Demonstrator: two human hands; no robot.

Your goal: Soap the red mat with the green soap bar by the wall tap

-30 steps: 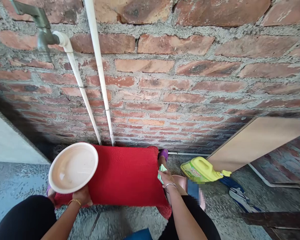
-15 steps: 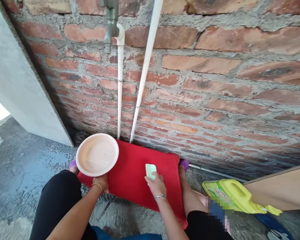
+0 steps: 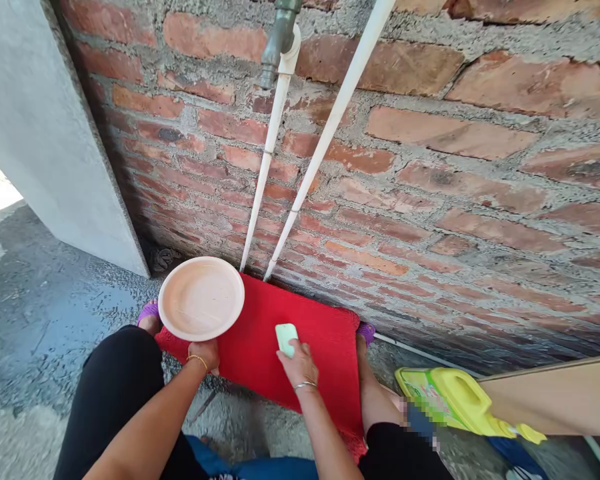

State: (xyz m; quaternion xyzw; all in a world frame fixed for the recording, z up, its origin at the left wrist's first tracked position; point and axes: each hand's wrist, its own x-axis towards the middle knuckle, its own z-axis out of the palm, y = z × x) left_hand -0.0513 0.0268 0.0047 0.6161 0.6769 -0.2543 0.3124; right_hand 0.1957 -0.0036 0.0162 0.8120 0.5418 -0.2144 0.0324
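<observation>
Right grip [image 3: 299, 365], pinching a pale green block [image 3: 285, 337] (soap? brush? can't tell), has just swung inward, so now the middle of the red cloth [image 3: 327, 350] is right under it. Left grip [image 3: 204, 355] has the basin [image 3: 201, 299] by its near rim.
</observation>
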